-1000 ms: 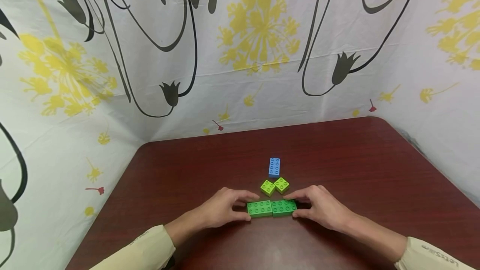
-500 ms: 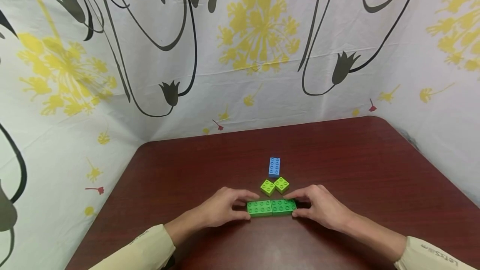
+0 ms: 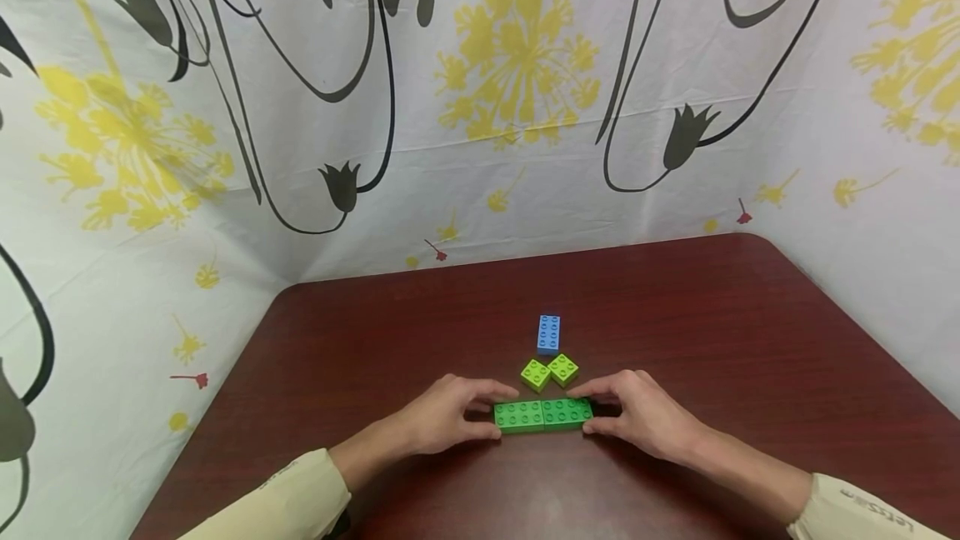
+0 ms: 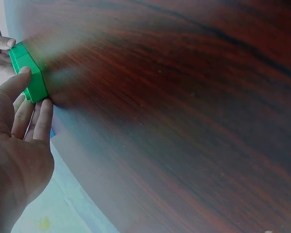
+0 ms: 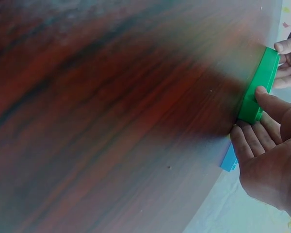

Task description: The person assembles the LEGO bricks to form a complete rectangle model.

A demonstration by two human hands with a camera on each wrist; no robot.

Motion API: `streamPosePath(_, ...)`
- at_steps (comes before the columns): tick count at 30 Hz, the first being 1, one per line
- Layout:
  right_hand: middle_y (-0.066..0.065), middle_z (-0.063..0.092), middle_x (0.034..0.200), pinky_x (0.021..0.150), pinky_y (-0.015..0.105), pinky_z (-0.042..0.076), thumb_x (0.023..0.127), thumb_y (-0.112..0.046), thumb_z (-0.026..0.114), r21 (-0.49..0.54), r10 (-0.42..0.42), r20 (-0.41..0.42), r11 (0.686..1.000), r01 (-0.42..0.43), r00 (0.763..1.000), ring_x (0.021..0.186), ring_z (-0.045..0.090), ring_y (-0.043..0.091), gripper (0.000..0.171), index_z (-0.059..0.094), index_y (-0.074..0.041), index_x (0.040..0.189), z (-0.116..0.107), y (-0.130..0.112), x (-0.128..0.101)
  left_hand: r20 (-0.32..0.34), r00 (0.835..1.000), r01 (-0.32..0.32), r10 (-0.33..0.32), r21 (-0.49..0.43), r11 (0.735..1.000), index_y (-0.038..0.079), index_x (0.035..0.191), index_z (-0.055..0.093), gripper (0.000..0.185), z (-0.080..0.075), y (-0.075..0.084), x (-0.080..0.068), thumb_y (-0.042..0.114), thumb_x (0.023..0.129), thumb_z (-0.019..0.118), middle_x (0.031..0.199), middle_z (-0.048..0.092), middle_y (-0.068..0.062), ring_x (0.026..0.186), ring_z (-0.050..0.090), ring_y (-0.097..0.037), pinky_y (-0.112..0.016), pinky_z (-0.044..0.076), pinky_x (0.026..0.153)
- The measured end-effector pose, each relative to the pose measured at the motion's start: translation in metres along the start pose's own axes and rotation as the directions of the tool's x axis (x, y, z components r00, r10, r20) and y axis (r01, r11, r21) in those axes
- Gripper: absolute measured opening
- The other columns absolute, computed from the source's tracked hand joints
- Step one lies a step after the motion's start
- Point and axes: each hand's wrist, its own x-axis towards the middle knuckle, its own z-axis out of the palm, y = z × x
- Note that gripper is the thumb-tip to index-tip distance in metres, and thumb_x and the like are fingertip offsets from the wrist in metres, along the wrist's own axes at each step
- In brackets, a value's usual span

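My left hand pinches the left dark green brick; my right hand pinches the right dark green brick — two bricks touching end to end on the worktop. Just behind them sit two lime bricks, then one blue brick.

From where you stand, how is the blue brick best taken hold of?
Probably pinch the blue brick across its two long sides, coming from above: it lies flat, studs up, long axis pointing away, and apart from the lime bricks, so both sides are free.
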Motion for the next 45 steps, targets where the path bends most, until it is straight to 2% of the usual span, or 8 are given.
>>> streamPosePath(7, 0.005, 0.077, 0.119, 0.085, 0.036, 0.062, 0.086, -0.016, 0.091, -0.005, 0.002, -0.004, 1.000, -0.002, 1.000, 0.107, 0.075, 0.020, 0.039, 0.080, -0.013, 0.123, 0.000, -0.001, 0.001, 0.000, 1.000, -0.010, 0.010, -0.001, 1.000, 0.018, 0.145, 0.066, 0.051, 0.000, 0.000, -0.001, 0.014, 0.096, 0.082, 0.139, 0.068, 0.009, 0.120, 0.064, 0.000, -0.019, 0.052, 0.098)
streamPosePath(16, 0.005, 0.077, 0.120, 0.088, 0.038, 0.062, 0.090, -0.019, 0.088, 0.047, -0.016, -0.003, 0.999, 0.016, 1.000, 0.112, 0.074, 0.026, 0.037, 0.078, -0.008, 0.124, -0.011, 0.000, 0.005, -0.016, 1.000, -0.019, 0.019, -0.020, 1.000, 0.016, 0.146, 0.064, 0.053, 0.000, 0.000, -0.003, 0.021, 0.096, 0.083, 0.142, 0.066, 0.008, 0.124, 0.063, -0.003, -0.021, 0.052, 0.100)
streamPosePath(24, 0.009, 0.077, 0.119, 0.089, 0.039, 0.062, 0.090, -0.021, 0.087, 0.075, -0.019, -0.104, 0.997, 0.026, 0.994, 0.107, 0.076, 0.026, 0.040, 0.077, -0.003, 0.124, -0.024, 0.009, 0.015, -0.044, 0.999, -0.009, 0.007, -0.035, 0.999, 0.018, 0.144, 0.066, 0.051, -0.008, -0.004, -0.007, 0.031, 0.098, 0.081, 0.140, 0.068, 0.008, 0.127, 0.063, -0.009, -0.030, 0.051, 0.107)
streamPosePath(30, 0.016, 0.071, 0.135, 0.097, 0.052, 0.058, 0.089, -0.022, 0.089, 0.047, -0.017, -0.146, 0.999, 0.024, 0.989, 0.121, 0.070, 0.036, 0.057, 0.069, -0.001, 0.138, -0.035, 0.018, 0.028, -0.070, 0.997, 0.008, -0.012, -0.048, 0.999, 0.018, 0.144, 0.066, 0.052, -0.011, -0.006, -0.008, 0.032, 0.097, 0.082, 0.138, 0.069, 0.008, 0.127, 0.064, -0.010, -0.034, 0.051, 0.109)
streamPosePath(34, 0.020, 0.062, 0.147, 0.103, 0.058, 0.053, 0.089, -0.020, 0.089, 0.017, -0.023, -0.131, 1.000, 0.026, 0.991, 0.131, 0.062, 0.041, 0.069, 0.060, 0.001, 0.148, -0.041, 0.023, 0.044, -0.077, 0.997, 0.003, -0.009, -0.077, 0.997, 0.016, 0.143, 0.066, 0.050, -0.009, -0.006, -0.007, 0.029, 0.097, 0.082, 0.138, 0.069, 0.006, 0.126, 0.064, -0.010, -0.030, 0.051, 0.107)
streamPosePath(38, 0.024, 0.055, 0.153, 0.108, 0.059, 0.048, 0.089, -0.018, 0.089, 0.046, -0.034, -0.084, 0.998, 0.038, 0.996, 0.139, 0.055, 0.045, 0.076, 0.053, 0.004, 0.152, -0.042, 0.029, 0.063, -0.081, 0.997, -0.004, -0.003, -0.085, 0.996, 0.016, 0.142, 0.067, 0.049, -0.006, -0.006, -0.007, 0.025, 0.097, 0.082, 0.137, 0.069, 0.006, 0.124, 0.064, -0.009, -0.026, 0.051, 0.106)
streamPosePath(45, 0.026, 0.049, 0.158, 0.113, 0.059, 0.043, 0.096, -0.009, 0.080, 0.101, -0.034, 0.025, 0.994, 0.032, 0.999, 0.145, 0.046, 0.045, 0.071, 0.046, 0.007, 0.156, -0.041, 0.038, 0.087, -0.085, 0.996, -0.027, 0.019, -0.099, 0.995, 0.013, 0.142, 0.067, 0.048, 0.000, -0.004, -0.006, 0.019, 0.097, 0.081, 0.137, 0.069, 0.003, 0.123, 0.065, -0.007, -0.024, 0.052, 0.103)
